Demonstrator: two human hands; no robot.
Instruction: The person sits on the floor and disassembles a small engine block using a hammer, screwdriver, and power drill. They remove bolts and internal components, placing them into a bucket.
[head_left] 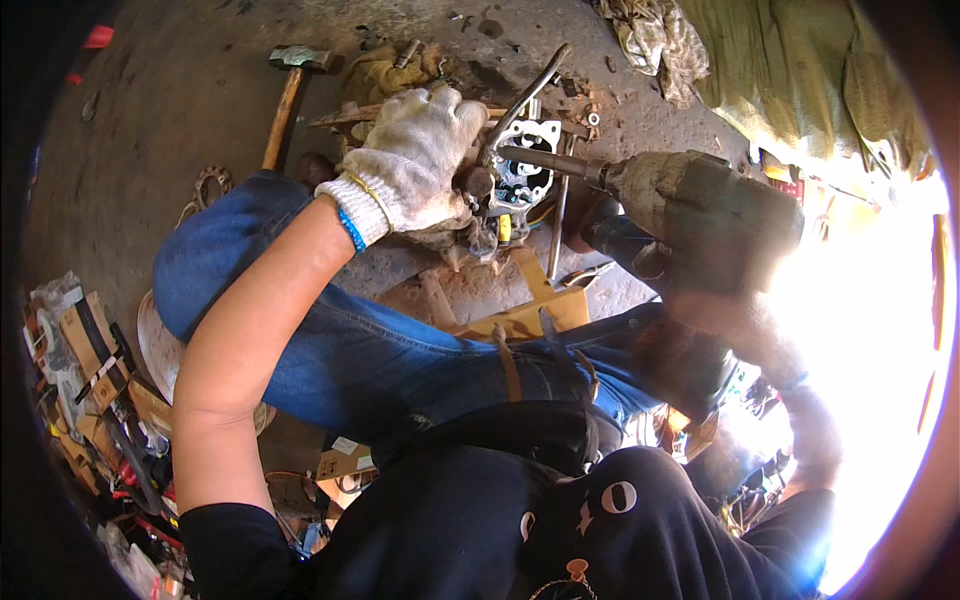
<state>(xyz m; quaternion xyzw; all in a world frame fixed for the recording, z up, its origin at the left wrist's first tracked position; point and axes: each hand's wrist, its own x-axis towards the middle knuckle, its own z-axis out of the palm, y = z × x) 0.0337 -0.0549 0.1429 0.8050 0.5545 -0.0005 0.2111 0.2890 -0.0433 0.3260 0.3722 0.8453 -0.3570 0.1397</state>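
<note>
Two hands are at work over one engine casting [541, 137], which sits low in front of the person, just beyond the blue denim knees. The casting is pale metal, roughly rectangular, with dark rounded openings; its long axis runs mostly away from the person, leaning slightly right at the far end.

The left hand [410, 165] wears a coarse white knitted glove with a blue cuff edge. Its fingers are bent over the parts at the casting's left side; I cannot tell what the fingertips grip. The right hand [725, 315], blurred by glare, has its fingers closed around the handle of one bulky, scuffed impact wrench [690, 195]. The wrench lies nearly crosswise, its long cylindrical socket [545, 159] pointing left over the casting; whether the tip touches is unclear.

One dark, curved metal bar [530, 95] slants up from beside the left hand, and one straight thin rod [559, 225] lies right of the casting. One hammer [285, 118], steel-headed and wooden-handled, rests on the gritty floor [180, 110] at far left, near one toothed ring [212, 184].
</note>
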